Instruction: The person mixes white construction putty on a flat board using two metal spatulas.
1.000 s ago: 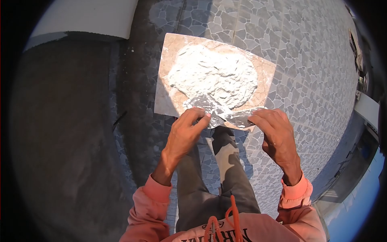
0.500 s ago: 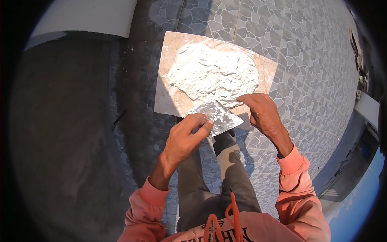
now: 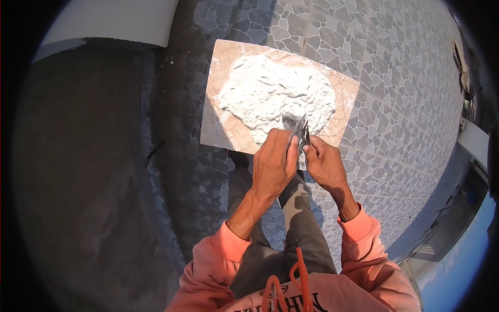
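A thin grey sheet, seen nearly edge-on, stands tilted between my hands. My left hand grips its left side, with the thumb along it. My right hand is closed at its right side, thumb and fingers pinched together; whether it holds the same sheet or a second thin piece cannot be made out. Just beyond my fingertips, thick white paste is spread in a rough mound on a beige marbled tile. The top of the sheet overlaps the near edge of the paste.
Patterned grey stone paving lies around the tile and to the right. A dark, shaded surface fills the left, below a pale wall. My legs are below my hands. A thin dark stick lies left of the tile.
My hands have come together. The grey sheet, earlier broad side up, is now turned nearly edge-on. My left hand moved right and up; my right hand moved left and down.
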Tool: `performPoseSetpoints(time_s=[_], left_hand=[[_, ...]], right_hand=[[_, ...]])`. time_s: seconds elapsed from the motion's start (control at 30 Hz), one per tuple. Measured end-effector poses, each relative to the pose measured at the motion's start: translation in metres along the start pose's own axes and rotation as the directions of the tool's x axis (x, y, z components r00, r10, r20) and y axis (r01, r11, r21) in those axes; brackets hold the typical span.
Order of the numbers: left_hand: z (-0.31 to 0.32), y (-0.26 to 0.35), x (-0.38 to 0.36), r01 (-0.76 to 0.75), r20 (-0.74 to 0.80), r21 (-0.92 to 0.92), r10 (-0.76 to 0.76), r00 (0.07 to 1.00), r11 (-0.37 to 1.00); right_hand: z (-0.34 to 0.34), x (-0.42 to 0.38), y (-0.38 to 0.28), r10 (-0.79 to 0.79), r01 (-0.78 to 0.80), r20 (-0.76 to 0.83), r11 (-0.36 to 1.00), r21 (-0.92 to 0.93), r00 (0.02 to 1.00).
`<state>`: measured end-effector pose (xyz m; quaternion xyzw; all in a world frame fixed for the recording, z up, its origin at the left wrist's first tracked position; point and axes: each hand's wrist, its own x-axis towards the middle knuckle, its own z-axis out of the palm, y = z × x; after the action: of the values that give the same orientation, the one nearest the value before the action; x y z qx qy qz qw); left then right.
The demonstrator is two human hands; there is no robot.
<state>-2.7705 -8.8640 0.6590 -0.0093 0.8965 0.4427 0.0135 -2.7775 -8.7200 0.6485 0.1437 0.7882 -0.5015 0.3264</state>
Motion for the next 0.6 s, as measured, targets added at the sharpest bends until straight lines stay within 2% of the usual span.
performPoseSetpoints(time_s=[0.03, 0.07, 0.17, 0.2, 0.3, 0.33, 0.43, 0.47, 0.57, 0.6], left_hand=[[0.005, 0.0, 0.001, -0.009, -0.008, 0.006, 0.009, 1.0, 1.0], [0.009, -0.001, 0.002, -0.004, 0.001, 0.006, 0.004, 1.0, 1.0], [0.016, -0.01, 0.01, -0.064, -0.029, 0.085, 0.067, 0.997, 0.994], [0.017, -0.014, 0.011, -0.057, -0.026, 0.096, 0.06, 0.998, 0.994], [0.013, -0.027, 0.011, -0.018, -0.001, 0.127, 0.018, 1.0, 0.992], [0.009, -0.029, 0.01, 0.013, 0.008, 0.146, -0.015, 1.0, 0.989], [0.003, -0.036, 0.004, 0.096, 0.008, 0.168, -0.099, 0.995, 0.981], [0.002, -0.039, 0.001, 0.119, 0.008, 0.162, -0.122, 0.993, 0.98], [-0.001, -0.044, -0.006, 0.16, 0.006, 0.16, -0.163, 0.987, 0.974], [-0.002, -0.044, -0.008, 0.178, 0.011, 0.162, -0.182, 0.983, 0.971]], right_hand=[[0.0, -0.002, -0.003, 0.013, -0.013, -0.004, 0.998, -0.054, 1.0], [0.004, -0.003, 0.002, 0.003, -0.003, -0.03, 1.0, 0.019, 1.0], [0.006, -0.017, -0.007, -0.032, 0.034, -0.054, 0.999, 0.036, 0.998], [0.008, -0.019, 0.001, -0.091, 0.092, -0.045, 0.996, 0.017, 0.995], [0.001, -0.029, 0.011, 0.008, 0.003, -0.088, 0.992, 0.13, 0.996], [-0.008, -0.033, 0.004, 0.087, -0.073, -0.058, 0.973, 0.221, 0.994], [-0.025, -0.033, 0.043, 0.1, -0.065, -0.134, 0.969, 0.239, 0.986], [-0.033, -0.03, 0.058, 0.158, -0.131, -0.168, 0.978, 0.162, 0.973], [-0.06, -0.009, 0.107, 0.138, -0.105, -0.294, 0.987, 0.124, 0.946], [-0.071, 0.003, 0.122, 0.151, -0.104, -0.318, 0.981, 0.162, 0.936]])
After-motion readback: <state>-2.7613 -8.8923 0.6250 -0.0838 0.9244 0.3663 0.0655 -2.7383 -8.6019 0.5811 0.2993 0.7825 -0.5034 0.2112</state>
